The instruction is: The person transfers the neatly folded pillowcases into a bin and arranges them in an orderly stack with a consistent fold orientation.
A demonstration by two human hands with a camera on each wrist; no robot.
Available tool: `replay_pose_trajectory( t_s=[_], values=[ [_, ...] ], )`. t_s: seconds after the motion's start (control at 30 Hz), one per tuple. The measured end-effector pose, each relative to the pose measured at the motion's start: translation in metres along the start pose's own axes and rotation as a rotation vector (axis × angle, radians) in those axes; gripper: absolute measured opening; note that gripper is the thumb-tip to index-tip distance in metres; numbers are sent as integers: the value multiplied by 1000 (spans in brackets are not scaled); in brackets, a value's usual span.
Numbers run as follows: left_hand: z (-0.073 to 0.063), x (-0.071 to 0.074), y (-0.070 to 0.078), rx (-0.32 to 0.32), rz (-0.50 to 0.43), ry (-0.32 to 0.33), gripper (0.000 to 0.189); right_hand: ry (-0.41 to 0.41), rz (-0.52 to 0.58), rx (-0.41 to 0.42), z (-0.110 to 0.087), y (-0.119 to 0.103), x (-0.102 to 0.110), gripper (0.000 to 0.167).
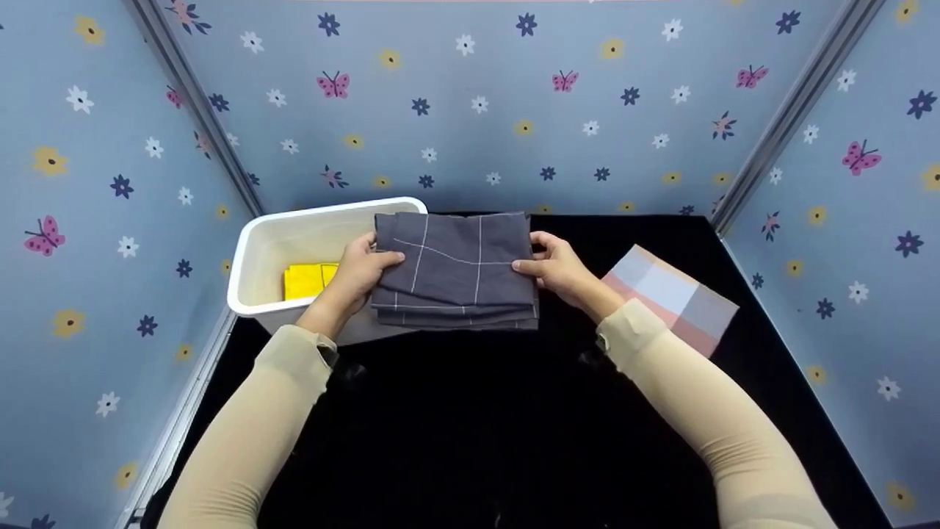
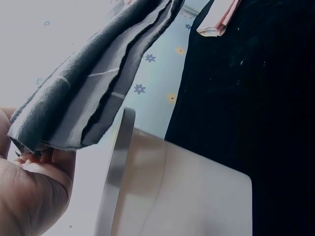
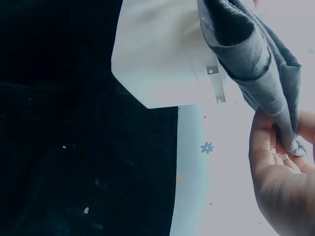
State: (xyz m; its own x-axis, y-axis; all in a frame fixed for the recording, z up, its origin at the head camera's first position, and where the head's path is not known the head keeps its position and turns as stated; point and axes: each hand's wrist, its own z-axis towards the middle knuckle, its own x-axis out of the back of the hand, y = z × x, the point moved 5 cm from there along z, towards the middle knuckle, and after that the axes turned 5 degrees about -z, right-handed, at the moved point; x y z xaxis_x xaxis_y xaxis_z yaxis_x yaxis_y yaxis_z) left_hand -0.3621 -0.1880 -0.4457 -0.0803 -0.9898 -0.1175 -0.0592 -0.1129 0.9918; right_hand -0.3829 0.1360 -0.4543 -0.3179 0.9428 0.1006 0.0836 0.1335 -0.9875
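Observation:
A folded dark grey cloth (image 1: 455, 257) with thin white grid lines is held up between both hands, overlapping the right end of a white bin (image 1: 253, 257). My left hand (image 1: 355, 273) grips its left edge, thumb on the front. At the opposite edge my right hand (image 1: 562, 270) pinches it the same way. In the left wrist view the cloth (image 2: 93, 83) shows several stacked layers above the bin's rim (image 2: 120, 167). Its folded edge (image 3: 266, 73) also shows in the right wrist view. Inside the bin lies a yellow folded cloth (image 1: 302, 281), partly hidden by my left hand.
A folded checked cloth (image 1: 668, 290) in pink, white and grey lies on the black table (image 1: 470, 433) at the right, partly behind my right forearm. Flower-patterned walls (image 1: 499, 147) stand at the back and both sides.

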Motion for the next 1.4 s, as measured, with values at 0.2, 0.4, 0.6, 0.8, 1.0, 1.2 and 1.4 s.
replay_pose_trajectory(
  t_s=[0.2,0.4,0.6,0.8,1.0,1.2,1.4],
  values=[
    [-2,11,3,-5,7,11,48,-30,-12,-4,3,-5,-9,33],
    [-5,21,7,3,7,15,48,-41,-14,-2,7,-12,-18,37],
    [-7,34,12,4,9,44,49,-72,-3,-10,11,-20,-29,45],
    [-10,43,19,-13,1,61,45,-96,45,-7,17,-28,-40,52],
    [-13,55,23,-12,-10,70,39,-112,57,16,25,-36,-51,60],
    [-14,70,30,-26,-25,100,41,-127,59,31,31,-44,-64,65],
    [-12,81,38,-25,-2,86,55,-54,1,43,40,-52,-72,61]
  ],
)
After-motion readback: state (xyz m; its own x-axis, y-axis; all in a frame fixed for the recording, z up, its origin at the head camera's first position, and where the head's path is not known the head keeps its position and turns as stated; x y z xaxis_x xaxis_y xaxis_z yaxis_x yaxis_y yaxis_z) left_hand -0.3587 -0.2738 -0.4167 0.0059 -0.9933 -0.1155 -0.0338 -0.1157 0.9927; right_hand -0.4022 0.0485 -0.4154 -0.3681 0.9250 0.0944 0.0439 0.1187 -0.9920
